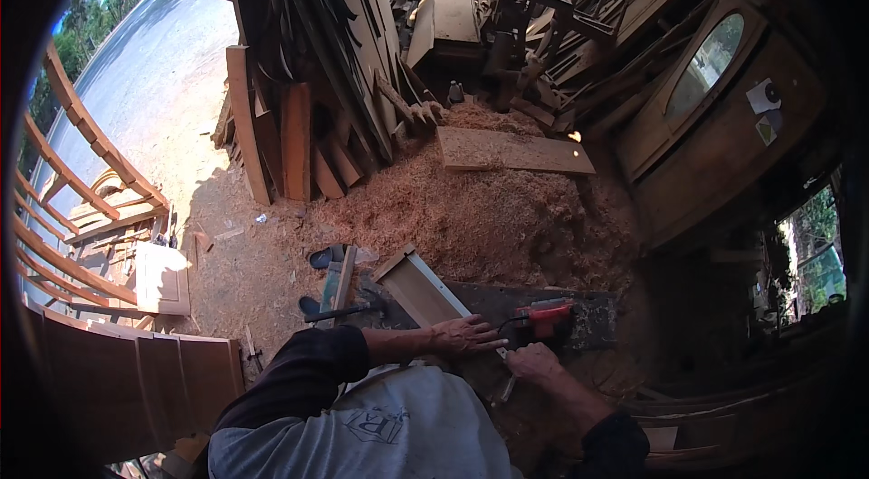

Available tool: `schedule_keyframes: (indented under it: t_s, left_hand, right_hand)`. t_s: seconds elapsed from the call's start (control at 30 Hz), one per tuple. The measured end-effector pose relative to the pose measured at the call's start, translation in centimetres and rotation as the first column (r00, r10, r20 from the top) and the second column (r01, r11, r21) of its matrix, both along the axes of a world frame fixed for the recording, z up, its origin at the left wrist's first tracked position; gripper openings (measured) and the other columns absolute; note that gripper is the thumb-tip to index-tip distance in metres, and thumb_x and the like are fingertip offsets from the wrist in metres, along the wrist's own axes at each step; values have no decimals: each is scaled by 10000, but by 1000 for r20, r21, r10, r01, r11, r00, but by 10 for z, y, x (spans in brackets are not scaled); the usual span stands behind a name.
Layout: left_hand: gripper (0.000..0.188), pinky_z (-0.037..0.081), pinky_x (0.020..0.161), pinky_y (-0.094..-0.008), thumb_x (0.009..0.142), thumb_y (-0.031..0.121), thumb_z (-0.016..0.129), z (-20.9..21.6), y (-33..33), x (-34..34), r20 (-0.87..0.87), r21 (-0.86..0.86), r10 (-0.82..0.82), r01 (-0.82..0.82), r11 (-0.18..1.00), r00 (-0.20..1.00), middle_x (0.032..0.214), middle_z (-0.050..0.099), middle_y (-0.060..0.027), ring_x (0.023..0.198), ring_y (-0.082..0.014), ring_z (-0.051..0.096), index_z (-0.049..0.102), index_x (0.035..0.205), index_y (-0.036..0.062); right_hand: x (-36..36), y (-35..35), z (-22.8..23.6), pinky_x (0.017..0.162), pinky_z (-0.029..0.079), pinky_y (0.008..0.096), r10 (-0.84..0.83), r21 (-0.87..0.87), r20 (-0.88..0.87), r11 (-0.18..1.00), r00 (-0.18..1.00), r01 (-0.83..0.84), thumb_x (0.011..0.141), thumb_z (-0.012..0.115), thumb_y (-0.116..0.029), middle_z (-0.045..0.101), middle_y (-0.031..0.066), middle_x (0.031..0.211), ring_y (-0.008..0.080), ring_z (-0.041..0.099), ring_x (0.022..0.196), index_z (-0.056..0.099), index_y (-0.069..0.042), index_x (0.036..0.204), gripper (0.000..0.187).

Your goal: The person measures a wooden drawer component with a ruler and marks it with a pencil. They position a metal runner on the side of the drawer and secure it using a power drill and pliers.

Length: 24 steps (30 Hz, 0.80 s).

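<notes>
A long wooden piece (418, 289) with raised edges, like a shallow drawer or frame, lies slanted on the dark workbench (593, 316). A pale strip (445, 291) runs along its right edge. My left hand (466, 335) lies across the near part with its fingers stretched out. At the near end, my right hand (534, 362) is closed beside my left fingertips; what it grips is mostly hidden, though a thin pale end (508, 387) shows below it. A red power tool (546, 320) rests just beyond my right hand. Left of the wooden piece is a hammer (348, 310).
Wood shavings (489, 216) heap up beyond the bench, with a wide board (516, 151) on them. Planks (296, 139) lean at the back left. A wooden door with an oval pane (706, 62) stands right. Curved slats (95, 139) and dark sandals (324, 257) are left.
</notes>
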<state>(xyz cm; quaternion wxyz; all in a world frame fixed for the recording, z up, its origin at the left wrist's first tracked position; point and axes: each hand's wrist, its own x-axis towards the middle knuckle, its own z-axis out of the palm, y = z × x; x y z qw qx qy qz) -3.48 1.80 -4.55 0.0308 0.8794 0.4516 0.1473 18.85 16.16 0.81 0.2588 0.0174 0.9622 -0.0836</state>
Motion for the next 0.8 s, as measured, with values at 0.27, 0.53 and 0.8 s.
schedule_keyframes:
  t_s: [0.27, 0.53, 0.8]
  left_hand:
    - [1086, 367, 1094, -430, 680, 322, 812, 20, 15, -13, 93, -150, 51, -36, 988, 994, 1358, 529, -96, 1259, -262, 513, 271, 1583, 56]
    - [1181, 371, 1094, -430, 573, 305, 879, 3, 22, -8, 103, -113, 63, -51, 992, 993, 1349, 539, -93, 1251, -259, 518, 295, 1567, 50]
    - [1380, 349, 1123, -418, 442, 517, 893, 12, 24, -14, 69, -214, 44, -28, 976, 997, 1401, 524, -85, 1251, -270, 501, 273, 1581, 46]
  right_hand:
    - [-3, 8, -2, 699, 580, 492, -138, 32, -89, 989, 986, 141, 933, 635, -322, 687, 186, 878, 376, 722, 790, 626, -45, 978, 281]
    - [17, 1, -22, 605, 570, 478, -290, 94, -172, 946, 941, 309, 981, 582, -408, 680, 133, 632, 338, 715, 633, 647, -90, 801, 371]
    - [12, -5, 8, 666, 561, 432, -466, -260, -356, 882, 810, 394, 887, 742, -189, 668, 148, 994, 318, 711, 834, 655, -35, 944, 186]
